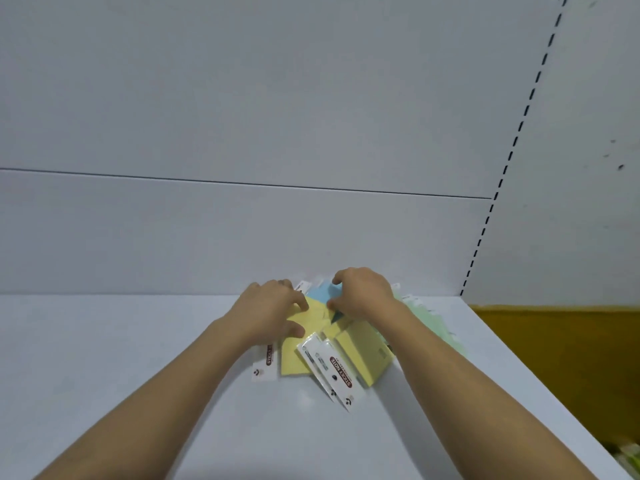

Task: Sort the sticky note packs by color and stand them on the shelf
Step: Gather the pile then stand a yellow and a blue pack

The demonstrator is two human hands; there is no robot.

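Looks down along two bare forearms onto a white shelf [138,375], where a loose heap of sticky note packs [294,365] lies flat just right of centre in the frame, close to the grey back panel [242,98]. Shows the left hand [273,306] with fingers curled, pinching the top yellow pack [311,315] between fingertips and thumb. Shows the right hand [363,296] likewise curled, apparently pinching the blue pack [320,293] at the far side of the heap between forefinger and thumb. Reads as the sorting step, barely begun: colours mixed together, nothing yet standing upright. Calls next for lifting one colour clear without dragging its probably slippery wrapped neighbours, then setting it on edge against the back panel. Counts, as far as overlap allows: yellow packs [363,355], at least three, with three white header cards [341,374] poking out toward the lower edge; blue, one; pale green packs [427,318] right of the right wrist, at least two, too blurred and hidden for a sure count. Catches a mustard-coloured surface [554,358] beyond the shelf's right edge.
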